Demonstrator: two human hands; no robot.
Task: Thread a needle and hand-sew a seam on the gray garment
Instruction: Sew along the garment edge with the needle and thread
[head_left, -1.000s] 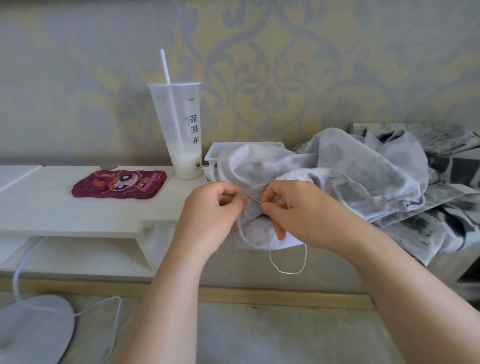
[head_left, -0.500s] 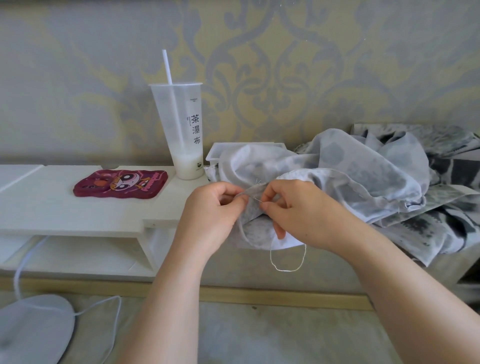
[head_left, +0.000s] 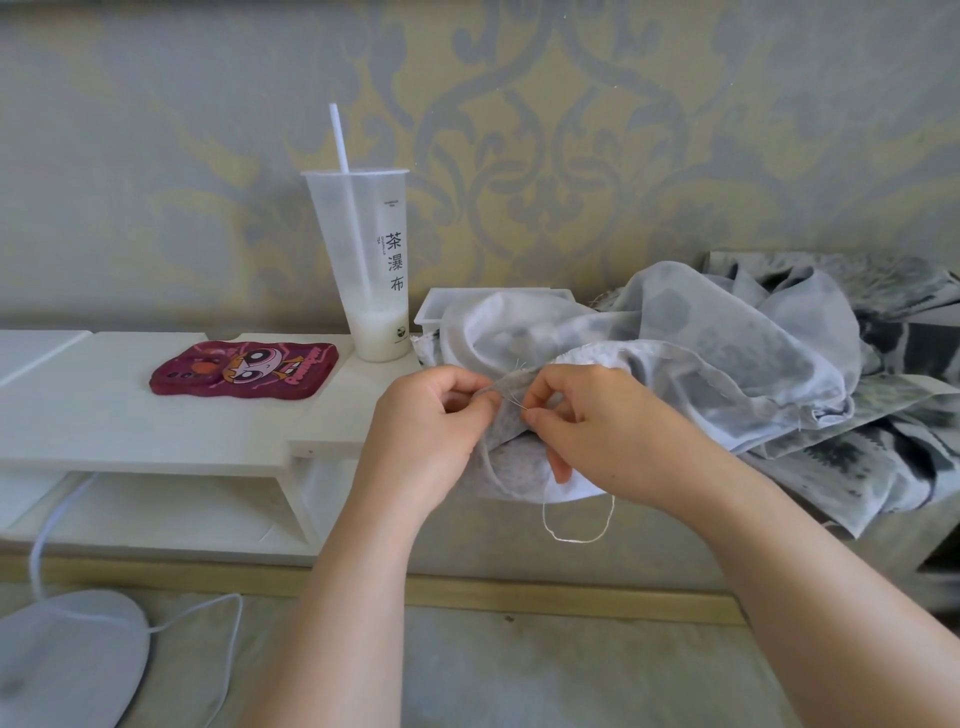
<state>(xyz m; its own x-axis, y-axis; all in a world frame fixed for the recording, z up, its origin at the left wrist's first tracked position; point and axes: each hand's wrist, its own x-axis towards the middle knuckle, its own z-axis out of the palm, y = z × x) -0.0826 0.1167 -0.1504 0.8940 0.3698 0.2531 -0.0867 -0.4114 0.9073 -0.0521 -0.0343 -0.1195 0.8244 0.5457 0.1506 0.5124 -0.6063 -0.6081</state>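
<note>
The gray garment (head_left: 691, 353) lies bunched on the white shelf's right end, and a fold of it (head_left: 511, 415) hangs between my hands. My left hand (head_left: 431, 431) pinches that fold's edge between thumb and forefinger. My right hand (head_left: 597, 431) pinches a thin needle (head_left: 514, 401) that pokes toward the fold held by the left. A loop of pale thread (head_left: 576, 525) dangles below my right hand. Which part of the needle is inside the cloth is hidden.
A tall plastic cup (head_left: 371, 270) with a straw stands on the white shelf (head_left: 156, 415), beside a red cartoon phone case (head_left: 244, 370). A white box (head_left: 436, 312) sits behind the garment. A gray pad with a white cable (head_left: 67, 660) lies on the floor at left.
Both hands have stayed nearly still at the fold. The thread loop hangs in almost the same place.
</note>
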